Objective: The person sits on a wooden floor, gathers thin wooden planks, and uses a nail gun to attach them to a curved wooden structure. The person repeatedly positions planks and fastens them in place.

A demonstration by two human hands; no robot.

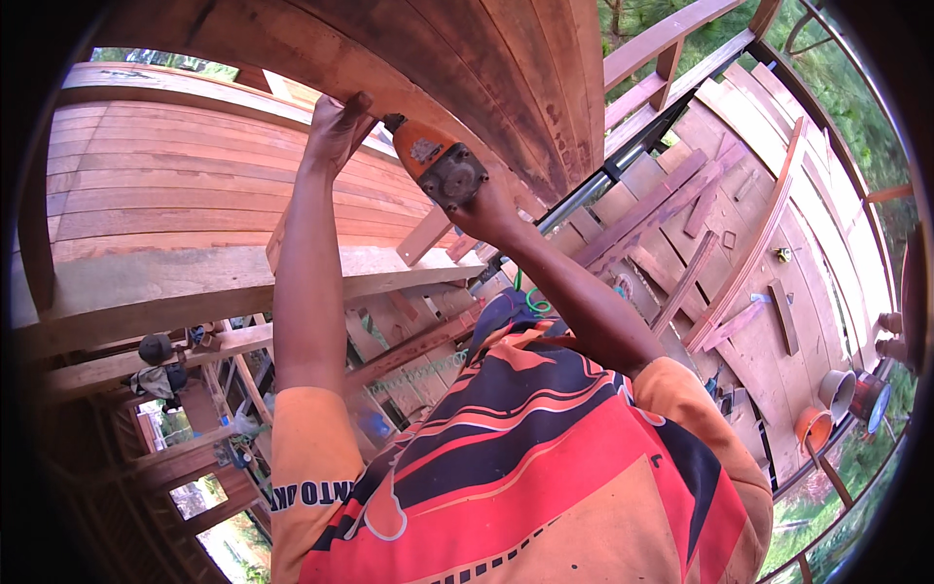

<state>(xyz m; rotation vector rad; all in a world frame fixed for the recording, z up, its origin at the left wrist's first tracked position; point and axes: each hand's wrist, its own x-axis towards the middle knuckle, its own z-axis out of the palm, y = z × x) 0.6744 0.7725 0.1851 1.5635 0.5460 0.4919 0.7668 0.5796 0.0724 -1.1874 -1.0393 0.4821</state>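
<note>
My right hand [484,212] is raised ahead of me and wrapped around the back of an orange power drill [428,151] with a dark grey end cover. The drill's dark chuck [394,122] points up and left, close to the underside of a curved wall of brown planks [467,68]. Just left of the chuck, my left hand [338,127] is closed around the upper end of a wooden strip [363,131]. That strip runs down behind my left forearm, which hides part of it. Whether the drill's tip touches wood is too small to tell.
A planked wooden surface [175,185] and a thick beam [175,282] lie to the left. On the board floor at right are loose timbers [700,282], a long curved plank [754,248], an orange bucket [815,428] and other containers. A person [161,370] is low at far left.
</note>
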